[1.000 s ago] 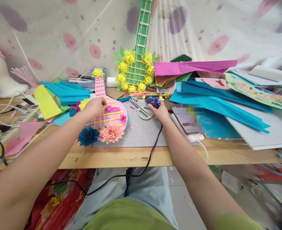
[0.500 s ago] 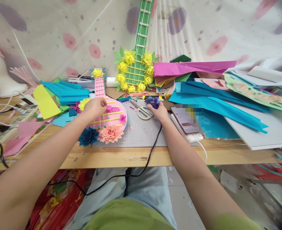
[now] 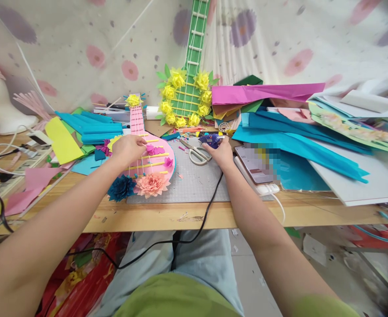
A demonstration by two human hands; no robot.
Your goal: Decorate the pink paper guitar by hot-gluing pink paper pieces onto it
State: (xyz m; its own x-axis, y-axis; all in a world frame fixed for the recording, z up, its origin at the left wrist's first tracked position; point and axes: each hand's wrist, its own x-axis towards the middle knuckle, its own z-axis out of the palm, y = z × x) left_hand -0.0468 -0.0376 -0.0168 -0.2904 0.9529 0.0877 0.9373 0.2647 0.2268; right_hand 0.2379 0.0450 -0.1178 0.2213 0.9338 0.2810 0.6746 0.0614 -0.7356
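Left hand over the pink guitar, right hand on the glue gun

I had the pink guitar (image 3: 157, 159) at the left of the grey mat (image 3: 195, 189), with its neck pointing away from me. My left hand (image 3: 130, 152) was over its body, fingers curled just beside the magenta petals (image 3: 155, 150); I could not tell whether the fingertips pinched anything. My right hand (image 3: 223, 154), right of the pink guitar, had its fingers wrapped around the glue gun (image 3: 210, 140).

I judged that the left fingertips needed a light, steady touch, as the petals and yellow sticks (image 3: 161, 155) looked easy to bend. The glue gun seemed best held firmly, tip away from the left fingers, though I could not make out which way the tip faced.

Between the pink guitar and the right hand lay the scissors (image 3: 193, 150), their handles close to the thumb. The black cord (image 3: 213, 199) hung over the table edge right of the pink guitar, and I reckoned it could drag on the gun. A blue flower (image 3: 121, 188) and a peach flower (image 3: 152, 185) crowded the pink guitar's near edge. Behind it, to the right, stood the green guitar (image 3: 187, 96); farther right were the phone (image 3: 253, 165) and blue paper (image 3: 299, 145).
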